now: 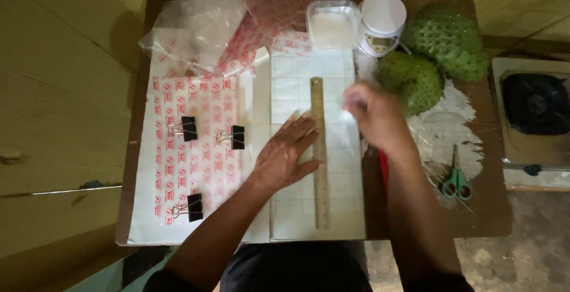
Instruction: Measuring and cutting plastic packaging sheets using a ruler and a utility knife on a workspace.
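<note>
So the left hand (pixel 288 152) is spread flat, palm down, pressing a long ruler (pixel 320 149) onto a pale gridded sheet (pixel 297 78) in the middle of the tabletop (pixel 493 209). The right hand (pixel 374 114) is blurry just right of the ruler's far half, can't tell if it's pinching anything. Left of that there's a red-printed sheet with three black binder clips (pixel 189 128). Far side has a digital scale (pixel 381 25) and two green spiky fruits (pixel 448 40), with green-handled scissors (pixel 456 182) off to the right.
</note>
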